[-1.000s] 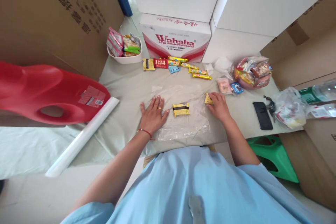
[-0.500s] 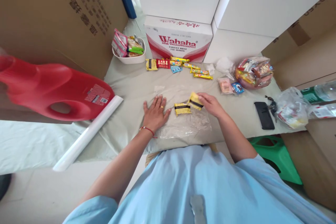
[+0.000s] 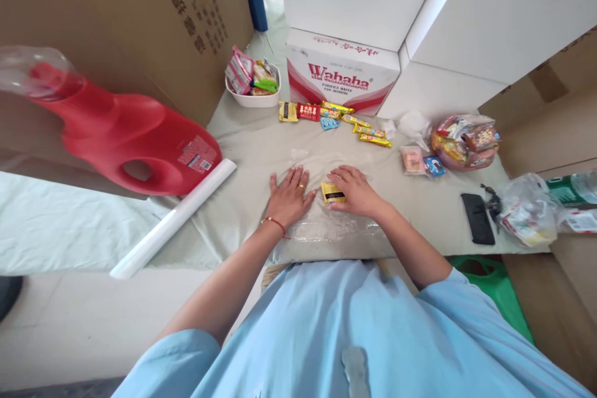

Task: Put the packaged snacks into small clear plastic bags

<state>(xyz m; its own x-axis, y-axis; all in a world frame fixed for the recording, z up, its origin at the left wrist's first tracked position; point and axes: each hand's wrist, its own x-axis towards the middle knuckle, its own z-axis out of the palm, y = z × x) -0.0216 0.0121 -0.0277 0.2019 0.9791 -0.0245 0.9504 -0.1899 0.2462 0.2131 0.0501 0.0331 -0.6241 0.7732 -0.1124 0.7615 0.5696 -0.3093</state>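
Left hand is flat, palm down, fingers spread wide, resting at the left edge of the clear film; nothing gripped. Right hand is curved over the yellow packet, thumb by the near edge, fingers over the far side; can't tell if it pinches the packet or just rests on it. Anything else under that palm is hidden.

Progress, as I read it: early to middle. Done: film is laid out on the cloth, roughly flat, creased along the near side, and the yellow packet is over the middle of it, black band showing. Not done: no film is folded over the packet, as far as shows. Rest of the snacks sit off the film: the red wrapper, the small blue sachet and the yellow sticks near the Wahaha box, plus the pink packet and the blue-and-white packet off to the right. Whether any of those count as left over, can't say.

White roll lies aside at left, against the red jug, neither hand near it.
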